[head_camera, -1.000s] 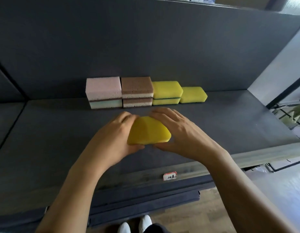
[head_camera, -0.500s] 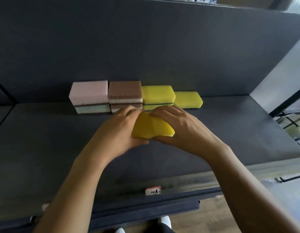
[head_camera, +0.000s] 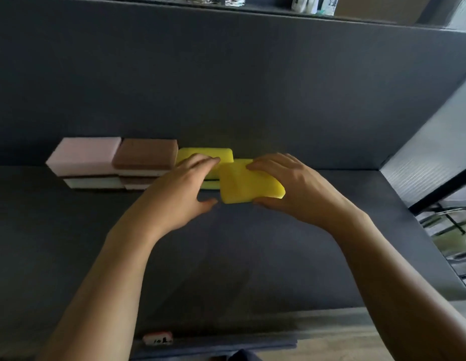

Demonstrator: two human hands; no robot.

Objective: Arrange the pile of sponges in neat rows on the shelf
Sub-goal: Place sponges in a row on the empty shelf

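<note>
Right grip: pinched the yellow sponge, fingers laid on top, thumb under its near edge.
Left grip: spread and fairly straight, fingertips at that sponge's far left corner, thumb clear of it.
Yellow sponge: tilted, between the two grips, over the shelf.
Rear sponge: just beyond the right grip's fingers, mostly hidden.
Row beyond the left grip: pink stack, brown stack and yellow stack, side by side against the back wall.
Price tag: on the shelf's front edge, well short of both grips.
</note>
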